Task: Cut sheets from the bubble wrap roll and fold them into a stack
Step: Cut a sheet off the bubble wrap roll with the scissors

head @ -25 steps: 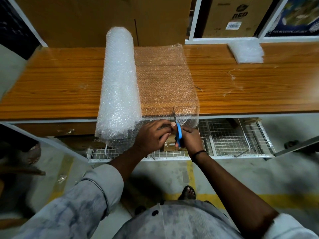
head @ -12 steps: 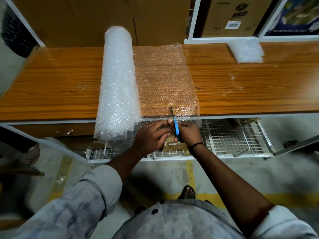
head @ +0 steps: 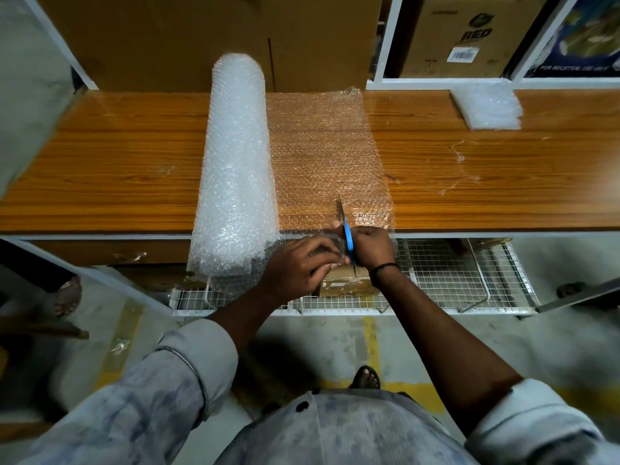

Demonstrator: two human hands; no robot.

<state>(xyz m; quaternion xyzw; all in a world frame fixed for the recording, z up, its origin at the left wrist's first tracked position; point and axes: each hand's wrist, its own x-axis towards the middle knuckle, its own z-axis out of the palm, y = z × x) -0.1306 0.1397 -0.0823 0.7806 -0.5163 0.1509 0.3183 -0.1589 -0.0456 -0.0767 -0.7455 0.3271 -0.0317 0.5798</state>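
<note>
A thick roll of bubble wrap [head: 235, 162] lies across the wooden table [head: 117, 169], its near end overhanging the front edge. An unrolled sheet [head: 325, 156] spreads flat to the right of the roll. At the sheet's near edge my right hand [head: 370, 246] grips blue-handled scissors [head: 347, 236], blades pointing away into the wrap. My left hand [head: 300, 266] pinches the hanging edge of the sheet just left of the scissors. A stack of folded bubble wrap [head: 486, 107] rests at the table's far right.
Large cardboard boxes [head: 208, 38] stand behind the table, more boxes [head: 463, 35] in a white shelf at the right. A wire mesh rack [head: 453, 276] with a small carton sits below the table front. My sandalled foot [head: 365, 377] is on the concrete floor.
The scissors have advanced a little away from me into the sheet's near edge, and both hands have moved closer to the table front.
</note>
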